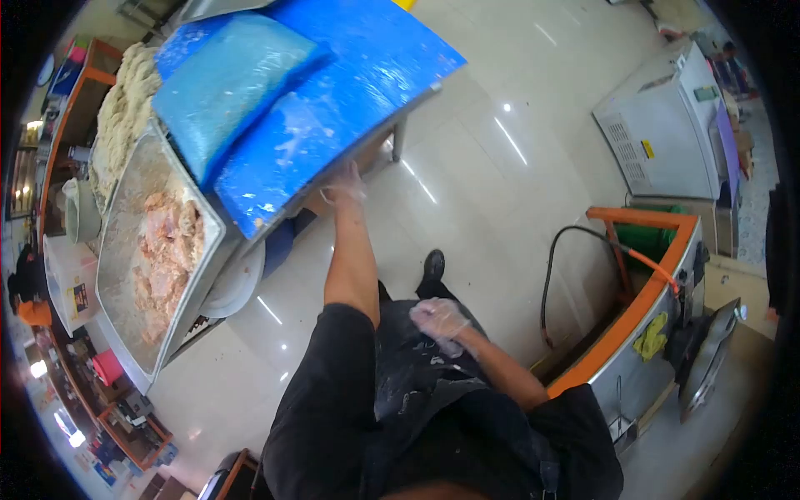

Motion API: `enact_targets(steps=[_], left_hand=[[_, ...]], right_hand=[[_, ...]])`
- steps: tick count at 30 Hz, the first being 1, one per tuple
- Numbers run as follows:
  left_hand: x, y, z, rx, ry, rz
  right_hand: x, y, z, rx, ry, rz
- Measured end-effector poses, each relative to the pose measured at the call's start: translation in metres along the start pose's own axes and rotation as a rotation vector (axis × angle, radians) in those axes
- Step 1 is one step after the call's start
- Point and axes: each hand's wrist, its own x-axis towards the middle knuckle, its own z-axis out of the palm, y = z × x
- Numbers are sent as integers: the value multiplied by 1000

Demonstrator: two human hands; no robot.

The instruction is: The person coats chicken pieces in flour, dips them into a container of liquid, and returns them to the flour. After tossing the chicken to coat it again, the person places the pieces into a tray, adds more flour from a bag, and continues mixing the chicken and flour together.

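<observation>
My left hand (346, 185), in a clear plastic glove, reaches forward beside the near edge of a table with a bright blue cover (367, 71). Its fingers look apart, and I see nothing held in them. In front of my dark, flour-marked apron (425, 387) is my right hand (439, 319), also gloved, with its fingers curled in and nothing visible in them. A filled blue plastic bag (237, 83) lies on the table cover. Left of it, a metal tray (114, 287) holds raw, coated meat pieces (167, 258).
A pale, floury heap (125, 108) sits beyond the tray. Below the tray is a white round basin (237, 287). An orange-edged counter (625, 317) with a hanging hose (550, 283) stands at right, near a white chest appliance (667, 125). Shelves (67, 133) line the left side.
</observation>
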Motion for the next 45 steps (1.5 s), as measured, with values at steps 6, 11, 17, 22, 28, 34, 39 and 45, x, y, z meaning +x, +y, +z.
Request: enact_targets(steps=[6, 11, 17, 22, 28, 34, 39, 45], left_hand=[[-41, 23, -83, 372, -204, -271], [-109, -128, -53, 618, -339, -579], [-241, -272, -9, 913, -513, -823], [-276, -339, -10, 869, -461, -925], [-242, -400, -48, 789, -68, -966], [-226, -394, -78, 711, 468, -661], [-234, -255, -33, 88, 240, -361], [-15, -27, 26, -133, 189, 185]], right_hand=[[-74, 108, -58, -108, -11, 381], [-62, 132, -58, -25, -79, 538], [47, 85, -1, 30, -82, 148], [140, 41, 34, 45, -248, 156], [293, 50, 87, -204, 268, -344], [359, -37, -68, -949, -59, -266], [349, 41, 7, -437, 472, -400], [144, 199, 118, -29, 360, 8]])
